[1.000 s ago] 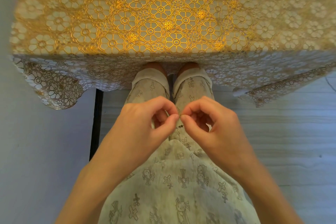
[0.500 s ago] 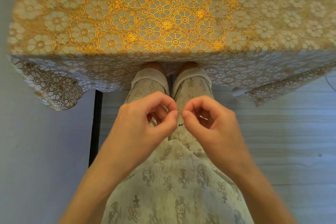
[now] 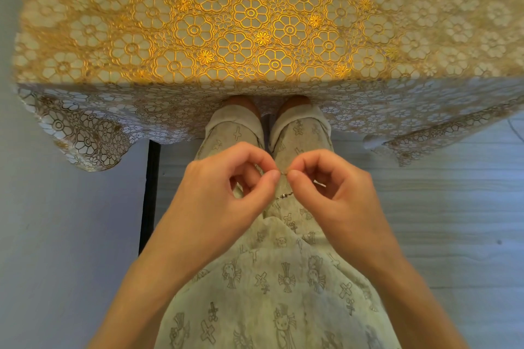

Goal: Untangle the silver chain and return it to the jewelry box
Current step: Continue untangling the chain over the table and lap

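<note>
Both my left hand (image 3: 221, 195) and right hand (image 3: 331, 195) pinch the thin silver chain (image 3: 283, 195) over my lap, its short glinting links drooping between my thumbs, perhaps knotted.

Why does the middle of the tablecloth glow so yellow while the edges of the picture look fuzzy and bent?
Head view: warm glare lights the middle of the tablecloth, which is soft and smeared toward the corners; the wide lens bows the table's near edge. The floor is cool and dim. The left hand and right hand look fairly sharp; the thin chain barely shows.
</note>
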{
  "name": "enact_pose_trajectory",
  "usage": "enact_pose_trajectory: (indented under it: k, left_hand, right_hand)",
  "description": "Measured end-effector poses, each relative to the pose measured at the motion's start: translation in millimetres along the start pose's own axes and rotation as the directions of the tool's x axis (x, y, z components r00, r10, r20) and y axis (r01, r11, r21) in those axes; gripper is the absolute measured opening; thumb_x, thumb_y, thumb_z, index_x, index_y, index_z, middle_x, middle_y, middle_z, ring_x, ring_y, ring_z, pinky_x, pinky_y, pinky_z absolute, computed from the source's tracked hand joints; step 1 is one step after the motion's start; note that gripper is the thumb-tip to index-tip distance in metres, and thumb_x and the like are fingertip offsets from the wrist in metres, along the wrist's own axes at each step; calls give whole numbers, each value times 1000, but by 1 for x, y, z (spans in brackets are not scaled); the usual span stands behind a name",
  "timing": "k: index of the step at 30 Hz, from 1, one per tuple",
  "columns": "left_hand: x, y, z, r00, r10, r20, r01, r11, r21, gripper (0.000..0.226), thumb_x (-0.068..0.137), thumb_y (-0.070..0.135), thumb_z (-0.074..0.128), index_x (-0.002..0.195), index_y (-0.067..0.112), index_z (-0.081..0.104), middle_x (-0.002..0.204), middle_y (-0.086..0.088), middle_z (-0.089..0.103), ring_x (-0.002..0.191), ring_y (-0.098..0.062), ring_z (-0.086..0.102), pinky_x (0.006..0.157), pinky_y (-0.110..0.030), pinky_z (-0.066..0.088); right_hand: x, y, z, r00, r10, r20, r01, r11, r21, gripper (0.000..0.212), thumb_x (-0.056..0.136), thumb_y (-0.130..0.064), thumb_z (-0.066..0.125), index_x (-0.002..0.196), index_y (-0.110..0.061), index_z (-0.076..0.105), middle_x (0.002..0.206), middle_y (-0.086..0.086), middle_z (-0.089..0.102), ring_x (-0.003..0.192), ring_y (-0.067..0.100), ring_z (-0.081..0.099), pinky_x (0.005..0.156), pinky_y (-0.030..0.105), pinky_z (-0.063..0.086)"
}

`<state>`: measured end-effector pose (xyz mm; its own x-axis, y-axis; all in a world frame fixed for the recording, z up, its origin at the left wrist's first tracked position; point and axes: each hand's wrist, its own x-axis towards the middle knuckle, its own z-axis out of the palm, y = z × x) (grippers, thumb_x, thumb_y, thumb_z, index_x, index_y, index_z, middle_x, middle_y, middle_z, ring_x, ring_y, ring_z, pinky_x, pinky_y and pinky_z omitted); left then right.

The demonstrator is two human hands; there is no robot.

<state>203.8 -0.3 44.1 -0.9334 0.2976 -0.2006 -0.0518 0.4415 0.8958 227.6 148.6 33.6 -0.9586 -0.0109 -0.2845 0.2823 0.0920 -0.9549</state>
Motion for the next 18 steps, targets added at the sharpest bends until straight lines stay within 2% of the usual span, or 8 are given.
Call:
enact_pose_trajectory:
  k: [3,6,12,18]
  left_hand:
    - [0,-2,1,1000,24,15,-25,999,31,7,81,29,67,77,29,61,59,6,59,55,-5,51,54,-9,35]
    - [0,-4,1,999,33,0,-33,996,80,4,77,29,61,74,29,61,63,4,57,56,-3,49,54,-8,34]
    - [1,-2,-1,1000,24,-5,-23,999,39,5,80,30,58,75,29,61,73,12,60,62,-1,51,56,-8,36]
    - [1,-3,2,999,30,-35,-27,996,83,12,85,20,64,75,25,59,71,14,58,61,3,50,56,-6,34]
  right_hand:
    - [0,-1,0,1000,5,5,-5,1000,7,17,84,-9,61,71,-20,62,60,-10,53,53,0,45,50,10,35]
    - [0,-2,0,1000,10,22,-10,1000,3,20,86,-3,60,73,-18,63,61,-7,55,55,0,47,51,12,37]
    - [0,-4,-1,999,17,36,-18,1000,14,15,84,-5,62,75,-16,64,64,-3,56,58,3,49,54,13,40]
    - [1,-2,0,999,-11,-34,12,1000,15,16,83,-8,62,72,-19,63,60,-8,54,55,1,47,52,12,38]
